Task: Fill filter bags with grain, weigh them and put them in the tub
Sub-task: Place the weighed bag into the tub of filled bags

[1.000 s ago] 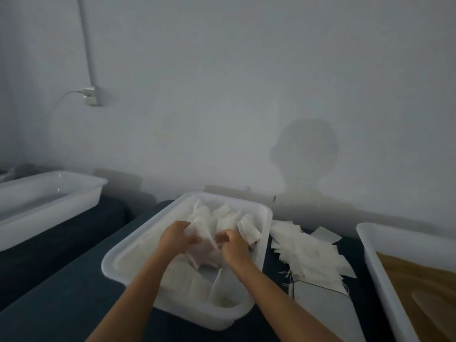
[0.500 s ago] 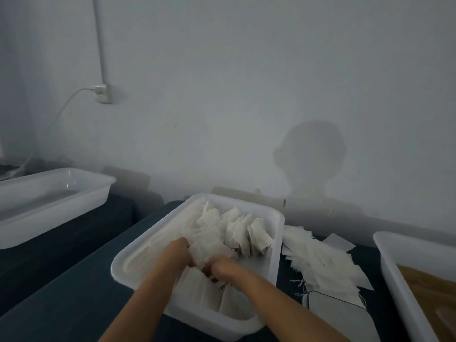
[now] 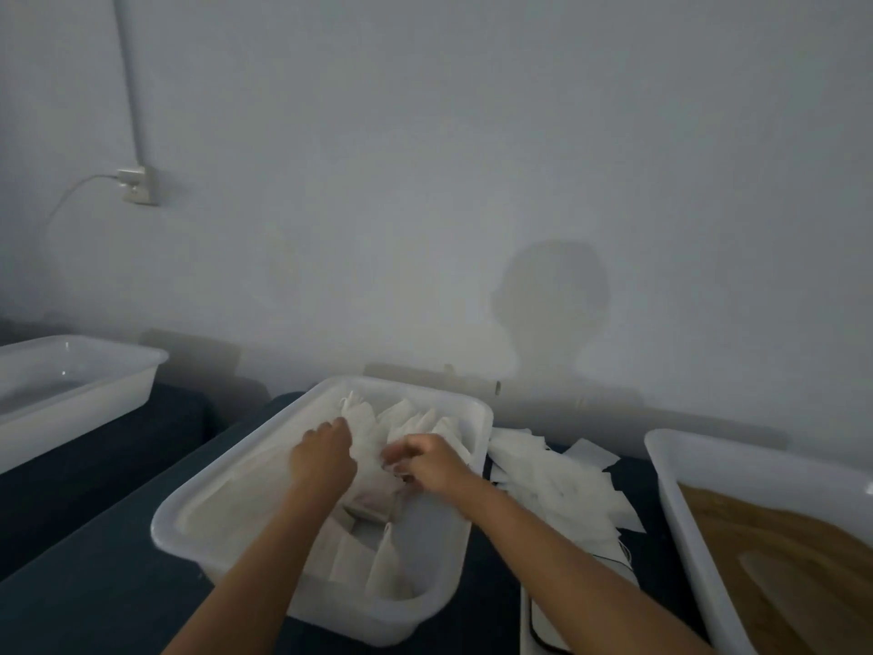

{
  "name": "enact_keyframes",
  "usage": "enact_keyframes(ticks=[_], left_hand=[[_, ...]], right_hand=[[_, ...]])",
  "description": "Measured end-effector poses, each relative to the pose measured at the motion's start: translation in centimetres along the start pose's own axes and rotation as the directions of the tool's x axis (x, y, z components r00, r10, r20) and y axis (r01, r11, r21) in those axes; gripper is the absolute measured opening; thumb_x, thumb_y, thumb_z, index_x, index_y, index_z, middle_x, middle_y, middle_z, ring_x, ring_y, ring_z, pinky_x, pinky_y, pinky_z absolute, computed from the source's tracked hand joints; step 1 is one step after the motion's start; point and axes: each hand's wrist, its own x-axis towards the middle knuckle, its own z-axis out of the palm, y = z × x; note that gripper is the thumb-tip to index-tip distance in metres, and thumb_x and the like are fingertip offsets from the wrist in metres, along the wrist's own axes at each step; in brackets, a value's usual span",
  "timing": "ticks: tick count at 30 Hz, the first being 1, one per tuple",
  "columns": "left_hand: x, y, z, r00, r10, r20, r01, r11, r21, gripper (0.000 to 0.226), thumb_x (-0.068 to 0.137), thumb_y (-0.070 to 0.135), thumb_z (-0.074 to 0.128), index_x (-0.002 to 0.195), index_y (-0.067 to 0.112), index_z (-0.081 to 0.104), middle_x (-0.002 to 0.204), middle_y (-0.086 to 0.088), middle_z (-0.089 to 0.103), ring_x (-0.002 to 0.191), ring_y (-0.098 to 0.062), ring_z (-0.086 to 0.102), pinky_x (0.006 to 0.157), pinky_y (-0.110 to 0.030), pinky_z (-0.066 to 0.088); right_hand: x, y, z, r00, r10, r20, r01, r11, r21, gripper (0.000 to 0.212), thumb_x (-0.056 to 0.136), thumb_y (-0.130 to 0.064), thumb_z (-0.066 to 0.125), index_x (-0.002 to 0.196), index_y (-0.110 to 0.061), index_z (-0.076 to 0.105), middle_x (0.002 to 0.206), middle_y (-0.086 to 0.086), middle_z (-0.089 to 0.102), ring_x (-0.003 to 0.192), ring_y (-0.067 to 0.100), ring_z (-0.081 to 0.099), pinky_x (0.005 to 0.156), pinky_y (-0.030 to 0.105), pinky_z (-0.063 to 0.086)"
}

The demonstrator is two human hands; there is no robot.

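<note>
Now both my hands are in the tub (image 3: 179, 527): left hand (image 3: 322, 458) and right hand (image 3: 432, 465) pinch a filled bag (image 3: 371, 484) standing upright between them.

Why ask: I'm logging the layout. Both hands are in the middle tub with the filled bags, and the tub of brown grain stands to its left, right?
Not quite. The head view shows the tub of brown grain to the right, not the left. Both the left hand and right hand are in the middle tub among the filled bags.
</note>
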Motion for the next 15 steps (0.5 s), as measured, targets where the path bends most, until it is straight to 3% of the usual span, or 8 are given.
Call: enact_keyframes(ticks=[2,6,9,11,13,15], left_hand=[[0.0,1.7,-0.2,0.999,0.037,0.0,-0.037,0.999,-0.022,0.021,0.091,0.02,0.052,0.112,0.018,0.051,0.115,-0.001,0.057,0.106,-0.02,0.054,0.079,-0.027,0.04],[-0.1,5.0,0.1,0.994,0.107,-0.01,-0.108,0.99,-0.092,0.018,0.091,0.02,0.052,0.108,0.017,0.053,0.11,-0.002,0.06,0.102,-0.021,0.056,0.079,-0.027,0.042],[-0.2,7.4,0.6,0.988,0.156,-0.006,-0.156,0.981,-0.114,0.017,0.092,0.021,0.051,0.108,0.016,0.051,0.107,-0.002,0.061,0.1,-0.02,0.057,0.079,-0.026,0.042],[-0.2,8.8,1.1,0.984,0.179,0.013,-0.176,0.977,-0.124,0.016,0.093,0.021,0.049,0.108,0.015,0.051,0.106,-0.002,0.061,0.099,-0.02,0.058,0.08,-0.027,0.043],[-0.2,9.7,1.7,0.98,0.198,0.024,-0.192,0.971,-0.141,0.016,0.092,0.021,0.05,0.107,0.015,0.051,0.105,-0.002,0.061,0.097,-0.019,0.058,0.078,-0.025,0.042],[-0.3,10.0,2.5,0.977,0.209,0.029,-0.203,0.969,-0.14,0.015,0.092,0.02,0.05,0.107,0.016,0.051,0.104,0.0,0.062,0.095,-0.017,0.058,0.074,-0.023,0.039]], right_hand=[[-0.1,0.5,-2.5,0.991,-0.013,-0.137,0.016,1.0,0.027,0.028,0.091,0.005,0.043,0.101,-0.008,0.066,0.089,-0.003,0.064,0.074,0.006,0.058,0.058,0.009,0.044],[-0.3,3.6,-7.6,0.89,0.023,-0.456,-0.034,0.999,-0.017,0.028,0.088,0.007,0.041,0.092,-0.008,0.065,0.094,0.008,0.066,0.09,0.02,0.062,0.073,0.022,0.048],[-1.3,7.0,-10.7,0.774,0.104,-0.624,-0.217,0.97,-0.108,0.025,0.089,0.002,0.042,0.097,-0.006,0.064,0.103,0.008,0.064,0.1,0.024,0.059,0.08,0.029,0.043],[-1.8,9.2,-12.0,0.755,0.176,-0.631,-0.357,0.919,-0.17,0.019,0.09,-0.003,0.042,0.086,-0.006,0.06,0.102,0.01,0.061,0.095,0.026,0.056,0.077,0.029,0.04],[-1.9,10.9,-12.9,0.765,0.261,-0.588,-0.481,0.84,-0.252,0.023,0.089,-0.008,0.044,0.066,-0.012,0.043,0.095,0.013,0.053,0.094,0.027,0.055,0.078,0.033,0.042],[-2.0,11.9,-13.2,0.774,0.345,-0.531,-0.55,0.781,-0.294,0.012,0.09,-0.013,0.045,0.078,-0.011,0.047,0.104,0.016,0.05,0.11,0.032,0.053,0.088,0.034,0.042]])
